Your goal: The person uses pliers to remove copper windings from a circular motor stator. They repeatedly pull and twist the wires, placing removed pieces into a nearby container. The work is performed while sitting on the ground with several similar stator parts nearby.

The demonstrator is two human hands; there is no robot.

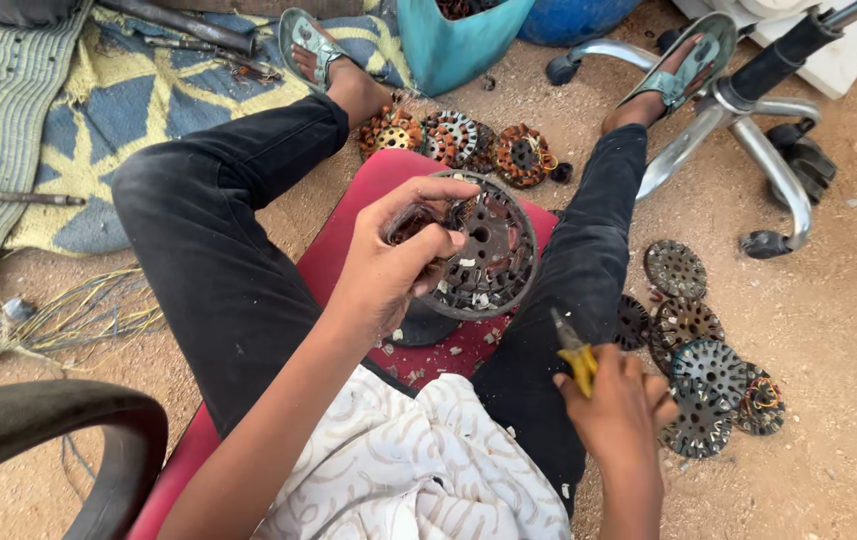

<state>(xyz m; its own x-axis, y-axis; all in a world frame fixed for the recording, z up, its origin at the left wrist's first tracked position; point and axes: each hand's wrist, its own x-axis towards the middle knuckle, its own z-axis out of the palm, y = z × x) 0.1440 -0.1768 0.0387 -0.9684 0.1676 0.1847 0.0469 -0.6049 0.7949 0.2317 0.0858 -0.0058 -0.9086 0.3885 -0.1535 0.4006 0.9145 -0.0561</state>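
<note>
A blue and yellow mat covers the sandy ground at far left, with a metal rod lying on it. A chair base with castors stands at far right. The person sits on a red seat, legs in black trousers spread to either side and sandalled feet far out. A teal tub stands far off between the feet.

The stator, a round dark metal disc with slots, sits tilted at the middle over the seat. The left hand grips its left rim, fingers curled over the edge, thumb on the face. The right hand, near right beside the thigh, is closed around yellow-handled pliers, tips pointing far-left, well apart from the stator.

Three stators with copper windings lie just beyond the seat. A heap of bare stators lies right of the right leg. Loose wires lie at left.
</note>
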